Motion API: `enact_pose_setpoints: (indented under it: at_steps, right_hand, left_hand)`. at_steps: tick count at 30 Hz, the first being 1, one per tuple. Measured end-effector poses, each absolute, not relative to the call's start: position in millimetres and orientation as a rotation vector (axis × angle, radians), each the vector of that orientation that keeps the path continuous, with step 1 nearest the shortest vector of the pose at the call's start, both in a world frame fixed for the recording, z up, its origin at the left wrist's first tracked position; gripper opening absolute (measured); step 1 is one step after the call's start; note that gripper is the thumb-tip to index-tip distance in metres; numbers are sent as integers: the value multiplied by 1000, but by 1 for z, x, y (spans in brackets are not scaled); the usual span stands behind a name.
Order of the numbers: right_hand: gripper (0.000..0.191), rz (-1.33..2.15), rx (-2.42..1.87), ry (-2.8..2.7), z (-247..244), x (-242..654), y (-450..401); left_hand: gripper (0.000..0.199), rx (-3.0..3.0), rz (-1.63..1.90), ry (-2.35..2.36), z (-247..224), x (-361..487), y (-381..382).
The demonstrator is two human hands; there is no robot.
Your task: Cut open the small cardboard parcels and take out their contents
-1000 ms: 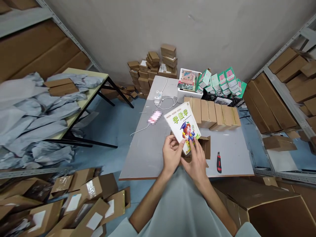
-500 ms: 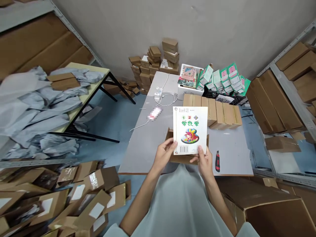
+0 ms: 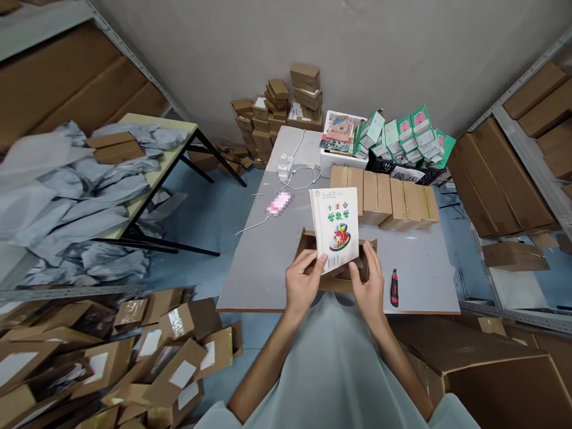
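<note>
A white booklet with green characters and a cartoon figure is held up, tilted, over an open cardboard box at the table's near edge. My left hand grips its lower left corner between thumb and fingers. At the right of the booklet, my right hand is open, thumb and fingers apart, over the box's right side. A red and black utility knife lies on the table right of that hand.
Closed cardboard boxes stand in a row behind the booklet. Farther back are a white bin of books and a black crate of green boxes. A white cable lies left. Grey parcels cover the left table.
The booklet has turned and shifted slightly left, and its left edge now shows. My right hand has let go of its lower right corner and opened.
</note>
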State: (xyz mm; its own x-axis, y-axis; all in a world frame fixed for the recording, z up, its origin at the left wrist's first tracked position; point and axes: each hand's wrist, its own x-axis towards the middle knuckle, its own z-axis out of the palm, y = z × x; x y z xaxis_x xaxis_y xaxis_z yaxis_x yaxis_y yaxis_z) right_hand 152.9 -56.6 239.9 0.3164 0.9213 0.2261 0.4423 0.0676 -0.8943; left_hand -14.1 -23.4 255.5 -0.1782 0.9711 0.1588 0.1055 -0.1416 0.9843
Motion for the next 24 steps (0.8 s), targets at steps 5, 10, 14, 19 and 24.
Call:
enact_pose_setpoints:
  at_steps: [5,10,14,19,24]
  right_hand:
    - [76,786,-1418,-1366,252,129,-67]
    - [64,904,-1423,-1176,257,120,-64]
    - [53,1072,-1303,-1009,261,129,-55]
    - [60,1245,-1246,-938,260,153,-57]
    - [66,1364,-1232,-890,248,169,-65]
  left_hand:
    - [26,1639,1417,1291,254,-3,-35]
    - [26,1850,1376,1255,251,4,-45]
    - [36,1924,1223,1214,257,-2,-47]
    - [47,1736,1173,1310,261,-44,-45]
    - [46,1349,1143,1275,256,-83,-37]
